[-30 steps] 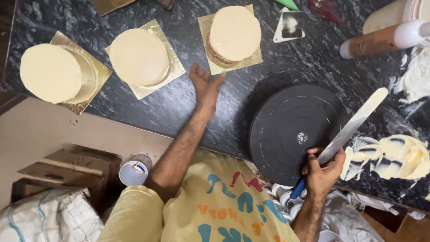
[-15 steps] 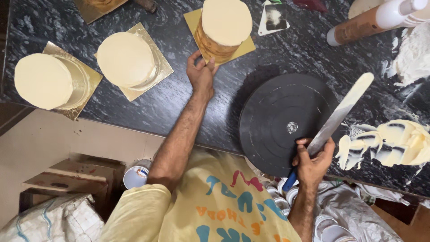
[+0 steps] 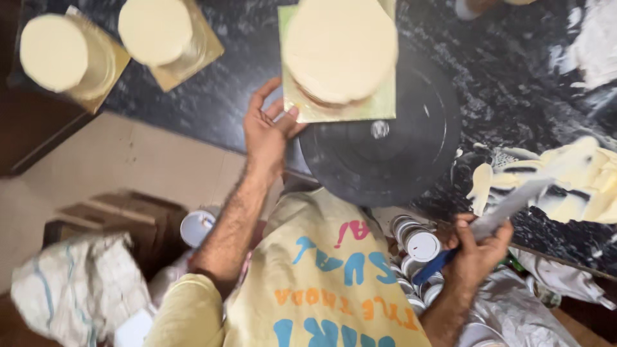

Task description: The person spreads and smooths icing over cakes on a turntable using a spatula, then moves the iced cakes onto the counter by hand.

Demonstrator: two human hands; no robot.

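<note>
My left hand (image 3: 267, 128) grips the corner of a gold square board (image 3: 379, 106) that carries a round cream-coloured cake (image 3: 340, 48). The board hangs above the far edge of a black round turntable (image 3: 385, 157) on the dark marble counter. My right hand (image 3: 479, 247) holds a long palette knife (image 3: 508, 205) by its blue handle. The blade is blurred and points toward a smear of cream (image 3: 578, 186) on the counter at the right.
Two more cream-coloured cakes (image 3: 54, 51) (image 3: 157, 29) on gold boards sit at the counter's left end. Several cans with white lids (image 3: 421, 244) stand below the counter edge. A white sack (image 3: 77, 289) and a brown box (image 3: 116, 215) lie on the floor at left.
My left hand has lifted the cake on its board from the far counter and brought it over the turntable. My right hand has swung the palette knife rightward toward the cream smear.
</note>
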